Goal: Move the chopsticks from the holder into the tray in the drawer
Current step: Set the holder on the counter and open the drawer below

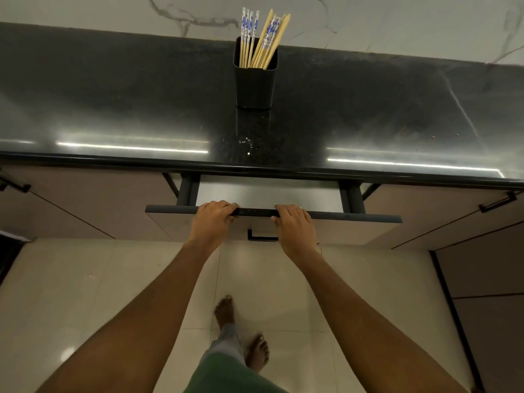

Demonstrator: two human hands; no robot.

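Observation:
Several bamboo chopsticks [262,41], some with blue-and-white tops, stand in a black square holder [254,80] on the dark countertop [113,109], near the back wall. Below the counter's front edge the drawer [354,216] is pulled out a short way. A pale surface [269,192] shows inside it; whether that is the tray I cannot tell. My left hand [213,219] and my right hand [295,225] both grip the top edge of the drawer front, fingers curled over it.
A black handle [262,236] sits on the drawer front between my hands. Closed cabinet doors with black handles flank the drawer at left [85,205] and right [453,222]. My bare feet [226,310] stand on the tiled floor below.

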